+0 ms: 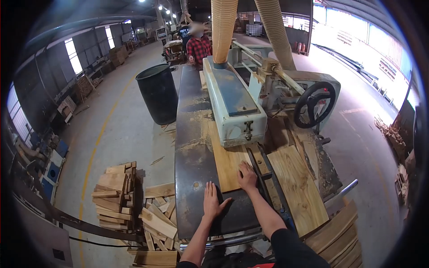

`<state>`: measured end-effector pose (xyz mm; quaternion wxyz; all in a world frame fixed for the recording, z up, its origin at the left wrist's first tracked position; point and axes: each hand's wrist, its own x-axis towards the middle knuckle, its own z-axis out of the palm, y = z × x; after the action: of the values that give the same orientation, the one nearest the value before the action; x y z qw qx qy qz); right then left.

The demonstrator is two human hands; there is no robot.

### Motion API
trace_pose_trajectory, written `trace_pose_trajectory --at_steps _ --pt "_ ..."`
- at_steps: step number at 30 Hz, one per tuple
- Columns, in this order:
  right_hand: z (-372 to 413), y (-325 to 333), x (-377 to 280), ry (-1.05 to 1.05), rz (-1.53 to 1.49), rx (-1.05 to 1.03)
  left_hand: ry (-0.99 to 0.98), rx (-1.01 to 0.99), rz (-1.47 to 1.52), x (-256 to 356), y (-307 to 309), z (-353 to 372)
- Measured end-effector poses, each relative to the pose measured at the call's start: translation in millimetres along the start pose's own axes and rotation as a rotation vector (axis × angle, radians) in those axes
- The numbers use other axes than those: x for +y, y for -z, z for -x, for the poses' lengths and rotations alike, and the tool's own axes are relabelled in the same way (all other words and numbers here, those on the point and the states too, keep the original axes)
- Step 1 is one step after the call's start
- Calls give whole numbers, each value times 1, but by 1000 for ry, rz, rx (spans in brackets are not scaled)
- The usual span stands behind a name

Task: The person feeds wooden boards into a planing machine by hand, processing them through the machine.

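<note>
A flat wooden board (228, 163) lies on the dark metal machine table (192, 147), its far end under the pale blue-white machine housing (232, 100). My right hand (246, 176) presses flat on the board's near right corner, beside the dark metal fence (261, 172). My left hand (212, 201) rests open on the metal table, fingers spread, just left of the board's near end and touching its edge with the thumb side.
Another wide plank (297, 187) lies right of the fence. A black handwheel (314, 103) sits at the machine's right. Dust hoses (223, 29) rise overhead. A black barrel (158, 93) stands left. Stacked offcuts (118, 192) lie on the floor. A person in a red checked shirt (198, 47) stands at the far end.
</note>
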<state>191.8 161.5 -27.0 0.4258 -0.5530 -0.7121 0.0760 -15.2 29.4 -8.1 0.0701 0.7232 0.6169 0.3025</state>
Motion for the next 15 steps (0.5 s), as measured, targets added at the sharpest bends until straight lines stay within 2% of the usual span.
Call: trace_pose_trajectory --at_steps 2,3,6,8,10,12,15 --pt "-13 -1 5 -49 -99 -31 25 -22 -35 0 6 14" --pt "-17 -4 15 23 -113 -17 4 -11 -32 -2 8 19" --pt "-21 48 2 -54 -214 -240 -45 37 -6 -13 2 30" --pt "-3 95 -7 118 -144 112 -74 51 33 -19 -4 30" --pt "39 133 29 -145 45 174 -73 27 -5 -18 -5 29" --pt "85 193 39 -321 508 181 -62 23 32 -17 -6 27" --pt "121 267 36 -637 662 21 -51 1 -13 -16 -1 28"
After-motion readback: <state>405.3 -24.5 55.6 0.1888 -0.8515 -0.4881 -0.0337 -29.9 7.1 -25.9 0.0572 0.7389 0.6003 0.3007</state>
